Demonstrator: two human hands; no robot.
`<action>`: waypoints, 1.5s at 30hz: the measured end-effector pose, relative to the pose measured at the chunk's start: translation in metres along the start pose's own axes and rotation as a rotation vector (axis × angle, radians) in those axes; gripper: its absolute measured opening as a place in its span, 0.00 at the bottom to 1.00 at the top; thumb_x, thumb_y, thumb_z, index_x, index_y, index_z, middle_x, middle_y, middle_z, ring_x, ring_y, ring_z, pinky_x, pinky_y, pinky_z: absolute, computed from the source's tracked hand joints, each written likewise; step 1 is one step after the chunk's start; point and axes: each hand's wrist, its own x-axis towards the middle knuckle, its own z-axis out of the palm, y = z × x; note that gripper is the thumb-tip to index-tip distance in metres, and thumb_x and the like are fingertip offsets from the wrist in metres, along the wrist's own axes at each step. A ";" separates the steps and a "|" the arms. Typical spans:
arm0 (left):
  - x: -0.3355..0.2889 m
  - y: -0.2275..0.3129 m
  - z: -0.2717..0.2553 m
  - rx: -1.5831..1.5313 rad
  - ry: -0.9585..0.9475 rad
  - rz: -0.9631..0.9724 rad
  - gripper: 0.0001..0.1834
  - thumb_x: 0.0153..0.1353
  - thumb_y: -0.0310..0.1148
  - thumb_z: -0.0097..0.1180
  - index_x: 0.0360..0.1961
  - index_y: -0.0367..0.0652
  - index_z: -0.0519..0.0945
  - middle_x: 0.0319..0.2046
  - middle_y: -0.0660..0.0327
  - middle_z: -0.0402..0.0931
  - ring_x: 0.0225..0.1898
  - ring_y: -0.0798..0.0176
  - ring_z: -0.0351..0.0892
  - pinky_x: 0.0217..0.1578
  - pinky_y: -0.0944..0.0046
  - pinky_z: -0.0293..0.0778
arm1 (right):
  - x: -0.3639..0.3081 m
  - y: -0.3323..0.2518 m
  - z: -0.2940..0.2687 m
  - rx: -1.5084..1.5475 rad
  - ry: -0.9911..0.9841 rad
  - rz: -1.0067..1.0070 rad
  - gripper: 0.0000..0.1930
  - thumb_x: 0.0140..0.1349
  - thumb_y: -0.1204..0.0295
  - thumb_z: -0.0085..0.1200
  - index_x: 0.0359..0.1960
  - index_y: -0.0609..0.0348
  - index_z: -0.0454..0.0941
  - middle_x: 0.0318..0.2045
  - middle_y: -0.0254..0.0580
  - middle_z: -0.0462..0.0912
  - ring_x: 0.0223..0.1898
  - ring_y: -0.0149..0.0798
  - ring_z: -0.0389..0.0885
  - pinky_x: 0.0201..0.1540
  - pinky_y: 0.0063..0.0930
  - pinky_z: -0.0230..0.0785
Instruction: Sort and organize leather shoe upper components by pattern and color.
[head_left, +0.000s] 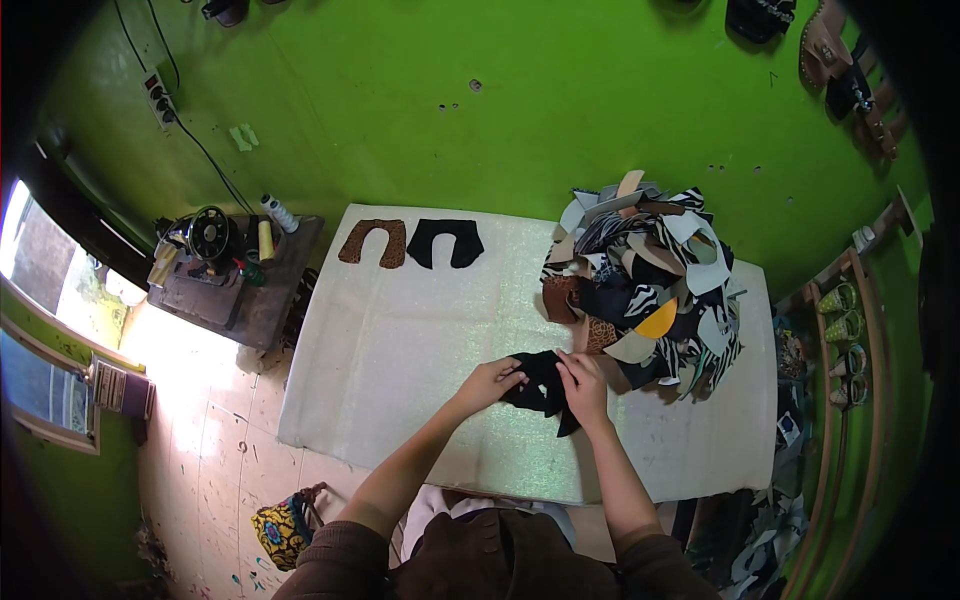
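Near the front middle of the pale table (400, 340), a black cut piece of material (535, 388) with small holes is held between my two hands. My left hand (492, 385) grips its left edge, fingers closed over it. On the other side, my right hand (581, 385) pinches the upper right edge, and a pointed black end hangs below. Close to my right hand lies a big heap of scraps (645, 280) in zebra, leopard, black, white, tan and orange. Toward the far left lie a leopard-print U-shaped piece (355, 245) and a black U-shaped piece (425, 243), side by side.
A sewing machine (208, 235) with thread spools stands on a dark wooden table (265, 300) at left. Sandals hang on the green wall, and a shelf rack (870, 330) with footwear is at right. A patterned bag (282, 530) sits on the floor, lower left.
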 end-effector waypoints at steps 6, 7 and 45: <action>0.000 0.008 -0.018 -0.061 0.014 -0.100 0.11 0.64 0.29 0.45 0.42 0.33 0.73 0.33 0.61 0.78 0.34 0.72 0.76 0.38 0.73 0.71 | 0.011 -0.032 -0.004 -0.202 0.097 -0.137 0.10 0.53 0.73 0.55 0.38 0.55 0.79 0.27 0.40 0.75 0.32 0.42 0.75 0.35 0.31 0.66; 0.000 0.007 -0.022 -0.061 0.015 -0.098 0.11 0.64 0.29 0.45 0.42 0.33 0.73 0.33 0.61 0.78 0.34 0.72 0.76 0.38 0.73 0.71 | 0.013 -0.035 -0.005 -0.141 0.018 -0.151 0.09 0.53 0.73 0.55 0.37 0.56 0.79 0.26 0.40 0.75 0.31 0.42 0.75 0.35 0.31 0.66; -0.009 0.048 -0.114 0.586 -0.012 0.008 0.14 0.51 0.29 0.58 0.41 0.44 0.76 0.32 0.57 0.79 0.33 0.62 0.79 0.35 0.66 0.73 | 0.076 -0.050 0.052 0.236 -0.597 0.444 0.13 0.49 0.72 0.60 0.37 0.61 0.79 0.29 0.42 0.82 0.31 0.33 0.80 0.36 0.24 0.69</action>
